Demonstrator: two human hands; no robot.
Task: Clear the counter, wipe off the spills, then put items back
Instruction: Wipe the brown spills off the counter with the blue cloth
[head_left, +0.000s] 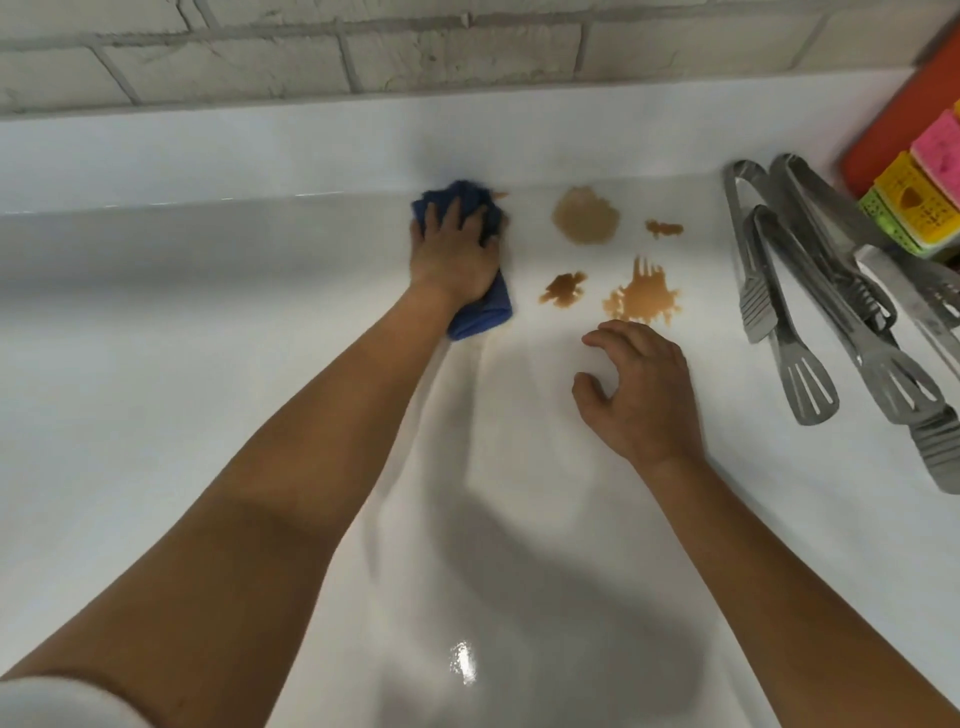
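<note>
Pressing down flat on a crumpled blue cloth (470, 260) with the left hand (453, 254), fingers spread over it, near the back of the white counter (208, 338). Hovering or resting just in front of the spills with the right hand (641, 392), loosely open, fingers curled, gripping nothing. Lying just right of the cloth, several brown spills (641, 296), the largest (586, 215) farthest back; sitting farther right, metal tongs (795, 306), coloured sponges (914, 202) and an orange board (893, 130).

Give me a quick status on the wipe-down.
Left hand pressing cloth down; right hand empty. Four spills unwiped. Tongs lie right.
</note>
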